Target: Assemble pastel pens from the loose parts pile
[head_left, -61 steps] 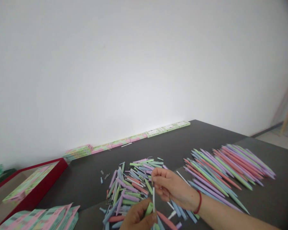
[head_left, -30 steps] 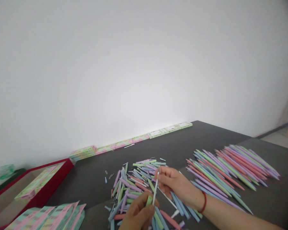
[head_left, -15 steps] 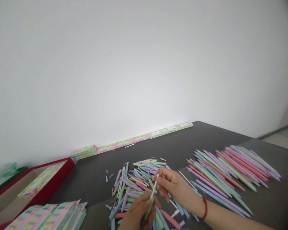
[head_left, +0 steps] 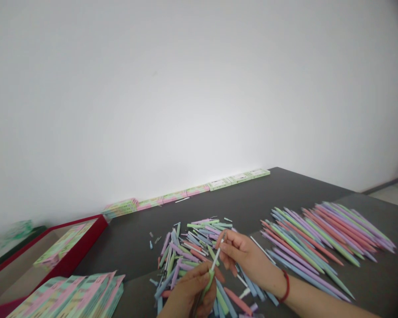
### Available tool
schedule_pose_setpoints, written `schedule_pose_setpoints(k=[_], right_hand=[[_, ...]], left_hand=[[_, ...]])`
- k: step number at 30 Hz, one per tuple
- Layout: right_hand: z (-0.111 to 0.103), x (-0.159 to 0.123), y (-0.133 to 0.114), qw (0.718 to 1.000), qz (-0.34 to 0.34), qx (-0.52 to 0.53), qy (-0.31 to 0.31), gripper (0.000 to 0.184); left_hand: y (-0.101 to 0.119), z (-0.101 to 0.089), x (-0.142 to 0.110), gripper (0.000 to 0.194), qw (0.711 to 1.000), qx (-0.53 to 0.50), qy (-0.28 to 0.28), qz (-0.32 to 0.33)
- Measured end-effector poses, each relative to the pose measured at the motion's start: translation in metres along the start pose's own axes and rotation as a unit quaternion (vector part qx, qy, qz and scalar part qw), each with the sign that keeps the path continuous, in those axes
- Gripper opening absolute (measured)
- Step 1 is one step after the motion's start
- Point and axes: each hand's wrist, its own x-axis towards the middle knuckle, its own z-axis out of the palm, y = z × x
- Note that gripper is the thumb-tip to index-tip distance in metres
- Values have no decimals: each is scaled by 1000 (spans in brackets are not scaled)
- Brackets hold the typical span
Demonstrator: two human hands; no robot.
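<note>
Leaning further than in the earlier frame, the green tapered barrel (head_left: 207, 282) now slants down through the left hand (head_left: 186, 297), whose fingers wrap it in a firm clench low over the bench (head_left: 192, 207). A thin white rod (head_left: 215, 263) rises from the barrel's upper end toward the right hand (head_left: 242, 255), whose thumb and forefinger seem to pinch its top. At this size the pinch is hard to confirm, but that grip looks closed rather than released. A red cord (head_left: 286, 286) circles the right wrist.

Directly beyond and under the hands lies a loose heap of short pastel pieces (head_left: 185, 249). Just past the right hand sits a fanned row of long tapered pastel sticks (head_left: 318, 238), with a lone white rod (head_left: 262, 249) at its edge.

The slender rod looks like the weak point: pressure off its line could bow or snap it, and a slackened pinch could let it spring free. A barrel slipping from the left grip would drop among similar pieces in the heap. The right forearm, working so close, could also sweep the fanned row out of order. Well apart from the hands, printed pastel sheets (head_left: 82, 295) lie beside a red-rimmed tray (head_left: 86, 240).
</note>
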Motion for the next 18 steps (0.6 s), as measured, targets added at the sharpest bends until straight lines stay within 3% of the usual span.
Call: schedule_pose_setpoints(k=[13,18], right_hand=[[6,5,18,997,0,79,22,26],[7,-5,-1,999,-47,25,-1,18]], left_hand=[[0,-11,3,23,999,41,15,-23],[6,-13,0,27,989,139,-27,34]])
